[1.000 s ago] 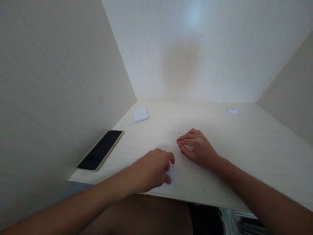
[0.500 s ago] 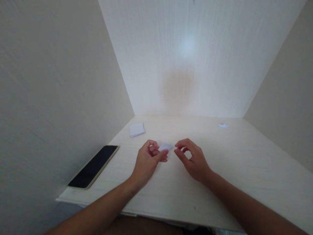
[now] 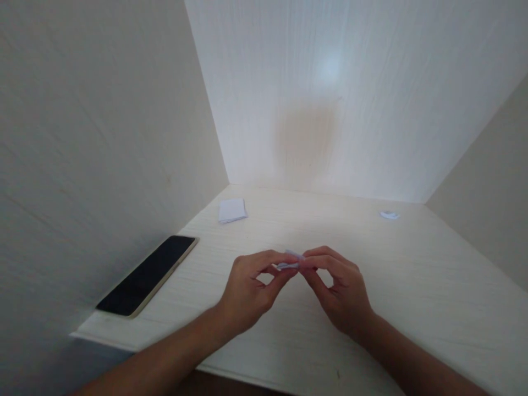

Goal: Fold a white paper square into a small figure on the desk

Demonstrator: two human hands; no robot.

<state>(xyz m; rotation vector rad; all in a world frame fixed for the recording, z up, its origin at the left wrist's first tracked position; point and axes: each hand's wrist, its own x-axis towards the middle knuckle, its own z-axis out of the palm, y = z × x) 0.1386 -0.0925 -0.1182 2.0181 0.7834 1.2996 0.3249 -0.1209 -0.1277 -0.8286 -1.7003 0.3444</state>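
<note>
Head view showed the left hand (image 3: 247,291) and right hand (image 3: 345,294) both pinching a small white paper (image 3: 287,265) in their fingertips. A phone (image 3: 146,278) lay on the table (image 3: 313,341), to their left.

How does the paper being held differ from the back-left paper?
The held paper is pinched by the left hand and right hand; the back-left paper lies on the table. The held paper shows narrow, partly hidden; the back-left paper, a broad, squarish face. Both look whitish.
</note>
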